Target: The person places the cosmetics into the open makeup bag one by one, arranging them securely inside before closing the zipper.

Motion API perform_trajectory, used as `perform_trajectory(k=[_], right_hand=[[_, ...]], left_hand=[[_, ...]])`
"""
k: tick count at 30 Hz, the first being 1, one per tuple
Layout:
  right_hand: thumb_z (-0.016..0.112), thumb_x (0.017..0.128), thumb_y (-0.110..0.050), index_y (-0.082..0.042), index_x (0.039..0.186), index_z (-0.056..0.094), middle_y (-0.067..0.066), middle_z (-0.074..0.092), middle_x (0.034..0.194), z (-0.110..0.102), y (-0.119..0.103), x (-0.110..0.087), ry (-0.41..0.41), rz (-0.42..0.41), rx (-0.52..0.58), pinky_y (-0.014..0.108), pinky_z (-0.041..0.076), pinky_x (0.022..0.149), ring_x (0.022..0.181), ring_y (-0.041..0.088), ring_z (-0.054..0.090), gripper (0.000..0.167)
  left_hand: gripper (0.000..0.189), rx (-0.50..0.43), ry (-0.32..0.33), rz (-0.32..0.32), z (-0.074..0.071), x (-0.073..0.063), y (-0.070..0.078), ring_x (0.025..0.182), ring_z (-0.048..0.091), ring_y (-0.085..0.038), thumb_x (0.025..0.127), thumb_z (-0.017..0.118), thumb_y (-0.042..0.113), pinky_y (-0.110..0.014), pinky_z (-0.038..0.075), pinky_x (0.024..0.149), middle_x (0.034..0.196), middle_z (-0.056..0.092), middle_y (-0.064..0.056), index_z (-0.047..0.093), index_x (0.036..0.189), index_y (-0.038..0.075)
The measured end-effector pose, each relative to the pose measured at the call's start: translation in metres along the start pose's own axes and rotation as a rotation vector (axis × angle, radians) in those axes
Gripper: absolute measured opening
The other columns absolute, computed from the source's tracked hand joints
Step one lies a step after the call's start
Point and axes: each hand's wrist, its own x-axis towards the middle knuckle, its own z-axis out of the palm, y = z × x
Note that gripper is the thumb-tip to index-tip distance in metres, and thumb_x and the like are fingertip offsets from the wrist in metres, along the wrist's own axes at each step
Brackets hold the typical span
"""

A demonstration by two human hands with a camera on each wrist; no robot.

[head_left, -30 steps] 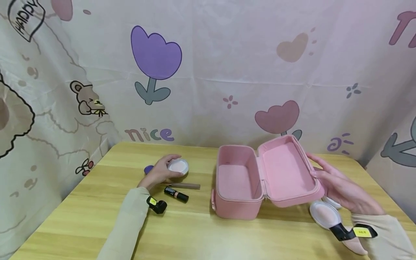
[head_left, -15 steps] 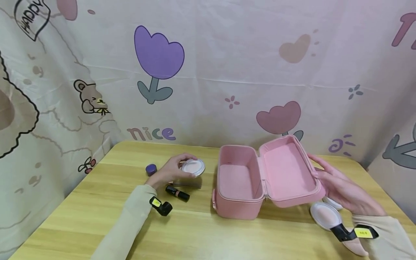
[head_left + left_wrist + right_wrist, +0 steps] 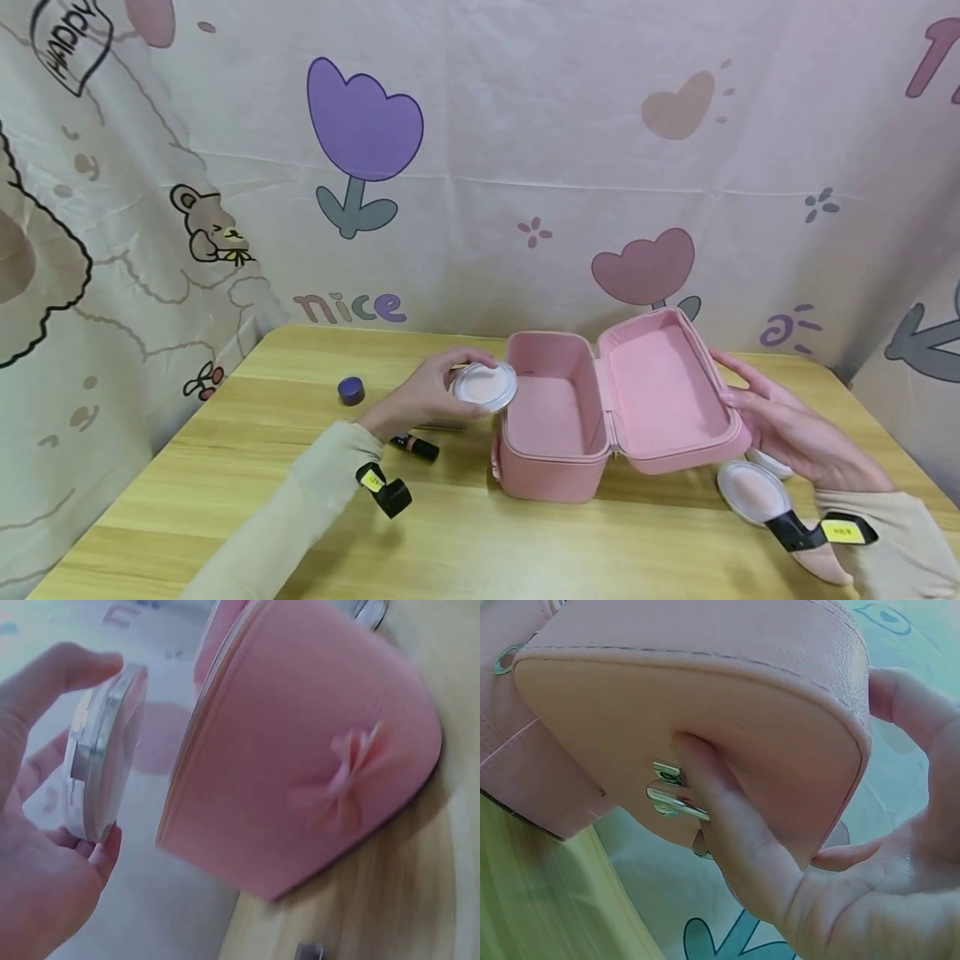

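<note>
My left hand (image 3: 427, 393) holds a round white makeup compact (image 3: 487, 387) by its rim, raised at the left rim of a pink cosmetic case (image 3: 553, 481). In the left wrist view the compact (image 3: 112, 761) stands on edge between thumb and fingers, apart from the case wall with its pink bow (image 3: 346, 780). The case stands unzipped, its lid (image 3: 663, 387) folded out to the right. My right hand (image 3: 783, 429) grips that lid's outer edge. In the right wrist view, one digit presses the lid's outside beside a metal clasp (image 3: 671, 796).
A small purple-lidded pot (image 3: 350, 390), a black lipstick tube (image 3: 422, 449) and a slim brown tube (image 3: 444, 427) lie left of the case. Under the right forearm are a round pale disc (image 3: 752, 492), a white item (image 3: 770, 463) and a pink curved piece (image 3: 821, 565).
My left hand has lifted the compact and carried it rightward, from beside the tubes to the case's left rim. My right hand keeps holding the lid in the same place.
</note>
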Motion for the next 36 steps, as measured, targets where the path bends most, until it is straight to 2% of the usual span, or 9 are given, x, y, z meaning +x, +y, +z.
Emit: perform_trajectory(k=[6, 15, 19, 23, 29, 33, 36], right_hand=[[0.024, 0.102, 0.004, -0.029, 0.145, 0.036, 0.000, 0.049, 0.138, 0.000, 0.001, 0.001, -0.016, -0.008, 0.039, 0.045, 0.047, 0.092, 0.119, 0.028, 0.054, 0.056], [0.022, 0.101, 0.006, -0.027, 0.145, 0.040, 0.001, 0.049, 0.139, 0.002, 0.002, 0.002, -0.053, -0.033, 0.099, 0.045, 0.046, 0.094, 0.120, 0.028, 0.053, 0.058], [0.022, 0.101, 0.005, -0.027, 0.145, 0.040, 0.002, 0.049, 0.139, 0.003, 0.002, 0.003, -0.058, -0.038, 0.106, 0.045, 0.047, 0.093, 0.120, 0.028, 0.053, 0.057], [0.023, 0.101, 0.005, -0.027, 0.145, 0.040, 0.002, 0.049, 0.138, 0.005, 0.002, 0.004, -0.048, -0.042, 0.094, 0.044, 0.047, 0.094, 0.120, 0.028, 0.054, 0.057], [0.023, 0.101, 0.006, -0.027, 0.146, 0.036, 0.001, 0.048, 0.139, 0.005, 0.004, 0.005, -0.048, -0.053, 0.068, 0.044, 0.046, 0.094, 0.120, 0.029, 0.053, 0.057], [0.024, 0.101, 0.005, -0.027, 0.146, 0.033, 0.001, 0.048, 0.139, 0.005, 0.006, 0.006, -0.036, -0.052, 0.048, 0.044, 0.046, 0.094, 0.120, 0.029, 0.053, 0.056], [0.026, 0.101, 0.004, -0.028, 0.145, 0.031, 0.000, 0.049, 0.138, 0.006, 0.006, 0.006, -0.013, -0.038, 0.025, 0.044, 0.047, 0.093, 0.120, 0.028, 0.054, 0.054]], left_hand=[[0.052, -0.005, -0.007, -0.001, 0.017, 0.006, 0.007, 0.116, 0.045, -0.027, 0.071, 0.080, 0.002, -0.041, 0.043, 0.092, 0.130, 0.053, -0.007, 0.061, 0.119, 0.006], [0.051, 0.015, -0.041, 0.011, 0.027, 0.013, 0.011, 0.118, 0.047, -0.025, 0.071, 0.080, 0.003, -0.040, 0.043, 0.095, 0.131, 0.053, -0.007, 0.062, 0.118, 0.003], [0.050, 0.077, -0.071, 0.021, 0.032, 0.018, 0.016, 0.118, 0.047, -0.023, 0.070, 0.080, 0.005, -0.041, 0.041, 0.097, 0.129, 0.055, -0.006, 0.063, 0.117, 0.004], [0.052, 0.180, -0.099, 0.035, 0.039, 0.021, 0.022, 0.114, 0.047, -0.021, 0.069, 0.081, 0.010, -0.040, 0.042, 0.094, 0.124, 0.056, -0.004, 0.063, 0.117, 0.007], [0.064, 0.319, -0.097, 0.052, 0.049, 0.029, 0.025, 0.111, 0.047, -0.018, 0.068, 0.083, 0.016, -0.037, 0.045, 0.089, 0.124, 0.054, -0.005, 0.062, 0.127, 0.011], [0.073, 0.355, -0.100, 0.010, 0.056, 0.031, 0.027, 0.112, 0.046, -0.020, 0.067, 0.084, 0.018, -0.037, 0.045, 0.089, 0.128, 0.051, -0.008, 0.057, 0.135, 0.012], [0.081, 0.420, -0.100, -0.013, 0.061, 0.033, 0.029, 0.114, 0.046, -0.022, 0.066, 0.084, 0.019, -0.037, 0.045, 0.088, 0.132, 0.050, -0.010, 0.052, 0.140, 0.011]])
